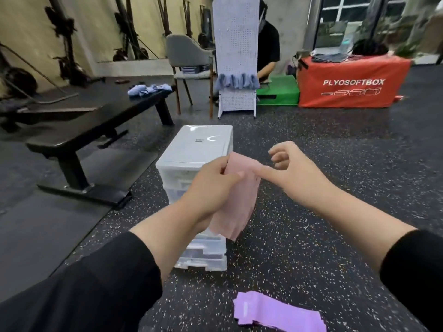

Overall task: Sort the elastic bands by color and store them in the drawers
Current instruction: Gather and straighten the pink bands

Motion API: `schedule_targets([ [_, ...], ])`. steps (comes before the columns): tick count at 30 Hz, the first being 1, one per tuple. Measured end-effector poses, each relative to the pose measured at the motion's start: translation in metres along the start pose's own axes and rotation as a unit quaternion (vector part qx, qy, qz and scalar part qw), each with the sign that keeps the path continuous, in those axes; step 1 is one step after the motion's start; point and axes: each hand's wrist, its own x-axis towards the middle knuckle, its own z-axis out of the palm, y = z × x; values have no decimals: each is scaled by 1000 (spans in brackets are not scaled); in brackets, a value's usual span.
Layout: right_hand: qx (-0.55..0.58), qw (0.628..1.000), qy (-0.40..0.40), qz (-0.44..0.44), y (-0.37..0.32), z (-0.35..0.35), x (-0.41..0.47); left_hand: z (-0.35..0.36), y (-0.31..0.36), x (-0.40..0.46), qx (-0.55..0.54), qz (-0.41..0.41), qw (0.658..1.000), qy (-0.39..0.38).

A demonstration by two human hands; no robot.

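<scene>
Pinching a bunch of pink elastic bands (236,200) between thumb and fingers, my left hand (211,185) keeps a closed grip near their upper end, so they hang down in front of the clear plastic drawer unit (196,152). My right hand (294,173) is just beside them with a loose, half-open grip that holds nothing: the fingers curl in the air and the thumb reaches across to touch the top edge of the pink bands. The drawer unit stands on the speckled black floor (323,236), directly beyond my hands, and my left forearm hides much of its front, so I cannot tell which drawers are pulled out. A flat stack of purple elastic bands (278,312) lies on the floor near me, below my right arm and well apart from the drawers.
</scene>
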Motion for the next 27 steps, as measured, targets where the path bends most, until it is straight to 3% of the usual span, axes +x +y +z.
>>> schedule_targets([
  [3,29,992,-110,-51,7,2,1,-1,2,5,-48,-2,998,-36],
  [5,51,987,-143,-54,13,6,3,0,4,9,-54,6,997,-49],
  [11,170,980,-91,-41,21,16,6,7,11,14,-46,28,998,42],
  [15,244,965,-96,-26,20,27,5,4,16,14,-56,20,997,47],
  [21,346,936,-69,2,8,43,1,-1,14,18,-49,-40,991,115],
  [24,367,927,-74,21,2,45,0,-8,13,17,-100,-143,984,15],
  [27,372,924,-79,42,1,49,-1,-12,8,14,-160,-166,972,-35],
])
